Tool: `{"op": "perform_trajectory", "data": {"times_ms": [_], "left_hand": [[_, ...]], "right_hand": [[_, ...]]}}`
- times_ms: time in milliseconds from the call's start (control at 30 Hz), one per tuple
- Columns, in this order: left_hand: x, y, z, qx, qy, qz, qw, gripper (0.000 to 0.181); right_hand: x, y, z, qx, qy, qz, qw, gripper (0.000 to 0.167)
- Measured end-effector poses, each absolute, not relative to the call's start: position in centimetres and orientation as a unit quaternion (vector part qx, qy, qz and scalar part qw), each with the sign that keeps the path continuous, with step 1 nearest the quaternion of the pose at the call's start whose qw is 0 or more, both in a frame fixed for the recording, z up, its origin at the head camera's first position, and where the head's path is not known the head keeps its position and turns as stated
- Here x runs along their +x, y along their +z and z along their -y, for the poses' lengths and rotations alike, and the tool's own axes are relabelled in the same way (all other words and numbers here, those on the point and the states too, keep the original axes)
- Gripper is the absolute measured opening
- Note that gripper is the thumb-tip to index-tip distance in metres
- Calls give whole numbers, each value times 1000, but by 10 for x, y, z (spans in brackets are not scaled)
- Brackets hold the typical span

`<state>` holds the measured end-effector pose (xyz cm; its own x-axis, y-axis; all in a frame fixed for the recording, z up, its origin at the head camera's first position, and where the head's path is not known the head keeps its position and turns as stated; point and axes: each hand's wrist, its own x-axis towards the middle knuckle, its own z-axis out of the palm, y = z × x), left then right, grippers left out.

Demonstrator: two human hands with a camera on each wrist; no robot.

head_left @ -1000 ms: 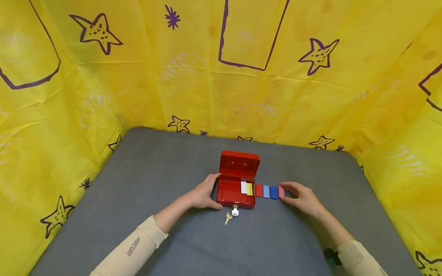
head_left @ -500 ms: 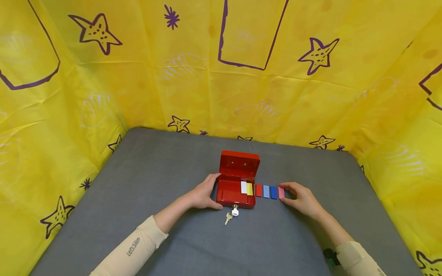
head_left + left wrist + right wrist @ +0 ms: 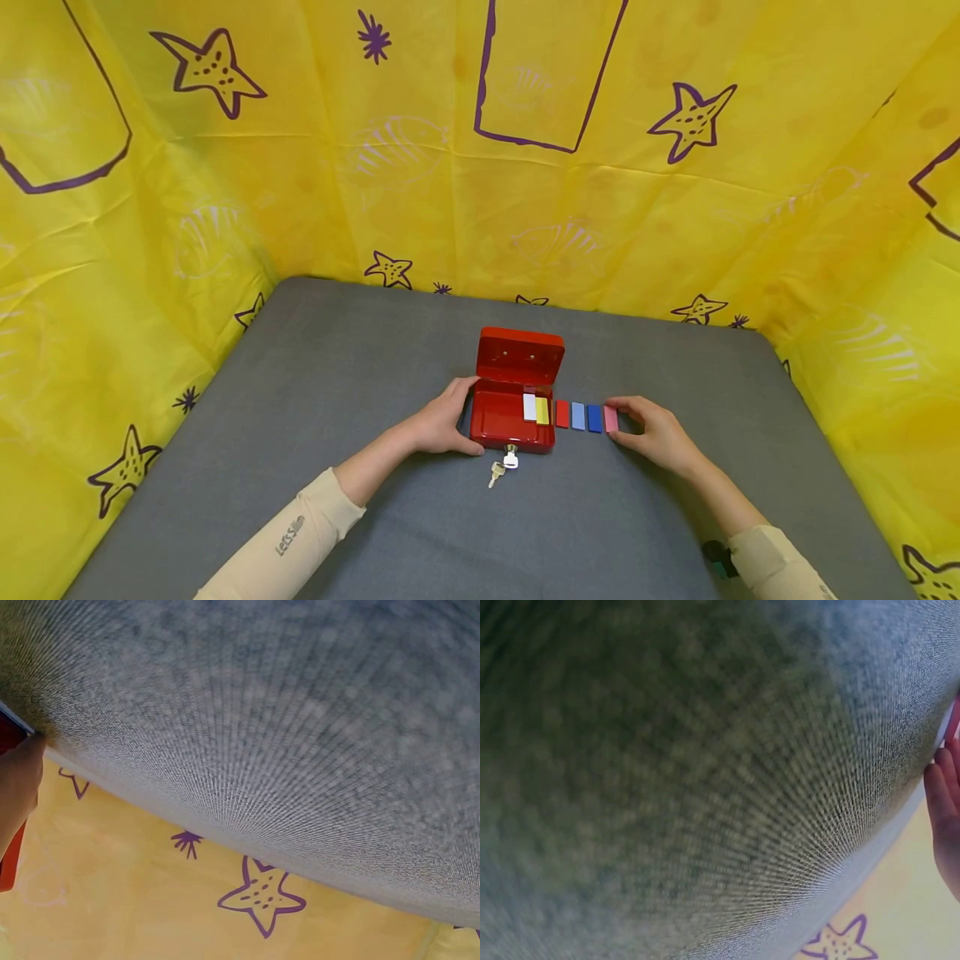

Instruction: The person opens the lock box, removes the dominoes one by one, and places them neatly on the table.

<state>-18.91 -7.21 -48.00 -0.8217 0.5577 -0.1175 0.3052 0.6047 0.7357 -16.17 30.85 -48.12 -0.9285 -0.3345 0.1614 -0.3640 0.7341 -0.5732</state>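
Note:
A red cash box [image 3: 498, 425] stands with its lid [image 3: 521, 357] raised, near the middle of the table. A white block [image 3: 529, 407] and a yellow block [image 3: 542, 411] lie side by side at the right inside it. My left hand [image 3: 441, 421] holds the box's left side, fingers at the rear corner and thumb at the front. To the right of the box, a red block [image 3: 562, 414], a light blue block [image 3: 577, 417] and a dark blue block [image 3: 595, 418] form a row. At the row's right end my right hand [image 3: 657, 432] pinches a pink block [image 3: 611, 418].
One key [image 3: 511, 459] sits in the lock at the box's front, and a second key [image 3: 497, 473] hangs beside it. The grey table [image 3: 360, 350] ends at yellow cloth walls [image 3: 420, 192] printed with starfish.

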Motion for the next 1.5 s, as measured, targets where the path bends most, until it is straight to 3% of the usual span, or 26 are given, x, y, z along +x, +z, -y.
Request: {"op": "perform_trajectory", "data": {"times_ms": [500,1233,1500], "left_hand": [[-189,-479,72,249,369,-880,167,104],[-188,-477,72,248,374,-878,164,103],[-189,-479,72,249,374,-879,162,103]], "right_hand": [[-160,-479,-307,178,336,925,25,50],[-159,-472,-293,74,534,842,-29,46],[-159,-469,-279,0,608,792,-56,53]]}}
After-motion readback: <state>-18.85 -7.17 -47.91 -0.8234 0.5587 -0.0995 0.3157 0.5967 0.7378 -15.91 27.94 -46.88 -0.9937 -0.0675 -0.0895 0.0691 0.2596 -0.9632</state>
